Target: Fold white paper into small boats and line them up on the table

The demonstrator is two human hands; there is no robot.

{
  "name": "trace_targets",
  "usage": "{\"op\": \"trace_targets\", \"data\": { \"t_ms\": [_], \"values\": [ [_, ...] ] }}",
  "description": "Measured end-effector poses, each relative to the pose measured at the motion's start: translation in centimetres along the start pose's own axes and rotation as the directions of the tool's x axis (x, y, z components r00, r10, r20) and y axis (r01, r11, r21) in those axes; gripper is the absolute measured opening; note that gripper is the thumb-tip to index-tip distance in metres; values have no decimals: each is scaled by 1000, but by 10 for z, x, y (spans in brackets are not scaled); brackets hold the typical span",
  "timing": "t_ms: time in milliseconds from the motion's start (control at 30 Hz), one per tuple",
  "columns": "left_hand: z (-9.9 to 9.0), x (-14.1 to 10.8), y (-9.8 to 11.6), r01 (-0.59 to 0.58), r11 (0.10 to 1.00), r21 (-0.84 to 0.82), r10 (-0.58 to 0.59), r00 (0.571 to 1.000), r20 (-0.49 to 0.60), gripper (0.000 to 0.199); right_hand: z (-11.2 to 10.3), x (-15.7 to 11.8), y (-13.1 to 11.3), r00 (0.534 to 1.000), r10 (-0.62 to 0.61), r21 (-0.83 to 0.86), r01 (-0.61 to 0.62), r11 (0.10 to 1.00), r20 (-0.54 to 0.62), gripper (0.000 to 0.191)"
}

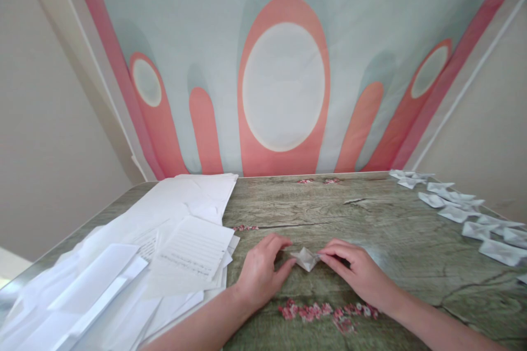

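A small folded paper boat (306, 259) is between my two hands, low over the wood-patterned table. My left hand (263, 264) has its thumb and forefinger curved around the boat's left tip. At the other end, my right hand (349, 263) pinches the right tip between thumb and fingers. The boat's peaked middle shows between the hands, while its tips are partly covered by fingertips.
Along the table's right edge stand several finished paper boats (450, 214) in rows. Loose white sheets (201, 186), some with handwriting (193, 249), are heaped on the left. A coral and grey patterned backdrop (284, 164) rises behind the table (296, 208).
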State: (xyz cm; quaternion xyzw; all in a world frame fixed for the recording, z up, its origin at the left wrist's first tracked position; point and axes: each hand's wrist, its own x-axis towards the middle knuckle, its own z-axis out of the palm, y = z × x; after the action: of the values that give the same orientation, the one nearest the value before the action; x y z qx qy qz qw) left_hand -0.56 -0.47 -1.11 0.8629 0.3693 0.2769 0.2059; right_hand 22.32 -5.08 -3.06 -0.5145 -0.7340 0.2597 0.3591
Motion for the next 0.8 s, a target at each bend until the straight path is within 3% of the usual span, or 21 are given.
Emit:
{"op": "trace_targets", "data": {
  "t_ms": [100, 233, 467, 800],
  "values": [
    [-3, -2, 7, -152, 988, 12, 152, 988, 17, 33, 0, 0, -2, 1000, -5, 4, 5, 1000, 6, 23],
    [-3, -3, 14, -263, 960, 94, 251, 961, 119, 24, 1, 0, -7, 1000, -25, 11, 25, 1000, 15, 21],
    [2, -1, 13, -288, 945, 157, 267, 953, 141, 6, 4, -3, -11, 999, -26, 6, 25, 1000, 40, 21],
    [6, 0, 7, -257, 961, 102, 247, 964, 101, 3, 5, -1, -9, 999, -15, 20, 14, 1000, 36, 23]
  ]
}}
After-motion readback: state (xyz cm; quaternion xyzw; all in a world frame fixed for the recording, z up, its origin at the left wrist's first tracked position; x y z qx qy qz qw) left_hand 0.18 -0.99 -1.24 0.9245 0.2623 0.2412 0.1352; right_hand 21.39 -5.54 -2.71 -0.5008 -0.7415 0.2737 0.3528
